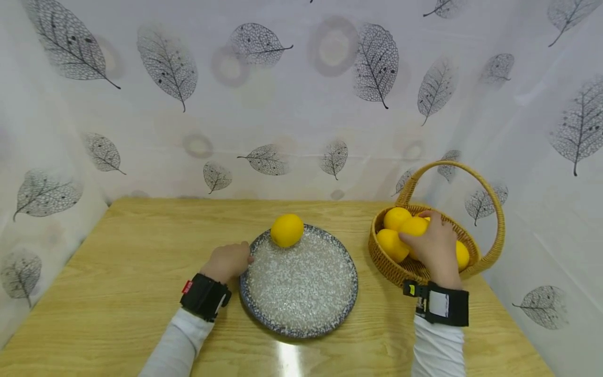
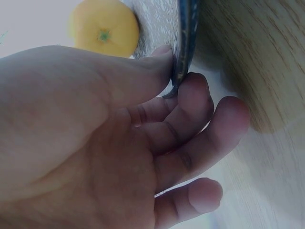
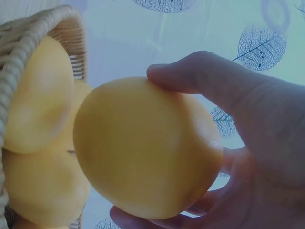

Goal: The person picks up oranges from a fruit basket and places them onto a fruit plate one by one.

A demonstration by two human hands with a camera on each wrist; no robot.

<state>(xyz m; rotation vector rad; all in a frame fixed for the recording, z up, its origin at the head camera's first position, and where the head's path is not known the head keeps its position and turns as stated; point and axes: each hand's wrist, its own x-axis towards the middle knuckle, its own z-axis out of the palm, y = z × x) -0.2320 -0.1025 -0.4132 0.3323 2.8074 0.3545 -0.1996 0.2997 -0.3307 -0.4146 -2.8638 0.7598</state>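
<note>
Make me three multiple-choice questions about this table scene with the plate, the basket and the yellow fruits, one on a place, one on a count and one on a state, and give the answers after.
1. Where does the yellow fruit outside the basket lie?
A. on the far rim of the plate
B. on the bare table by the left sleeve
C. on the basket handle

2. How many fruits are on the plate?
A. none
B. one
C. three

3. What is the right hand doing?
A. lying flat on the table
B. pressing the plate rim
C. gripping a fruit in the basket

Answers:
1. A, the lone fruit sits at the far edge of the speckled plate.
2. B, only that fruit is on it.
3. C, the right hand curls round a held fruit over the wicker basket, while the left hand pinches the plate's rim.
</note>
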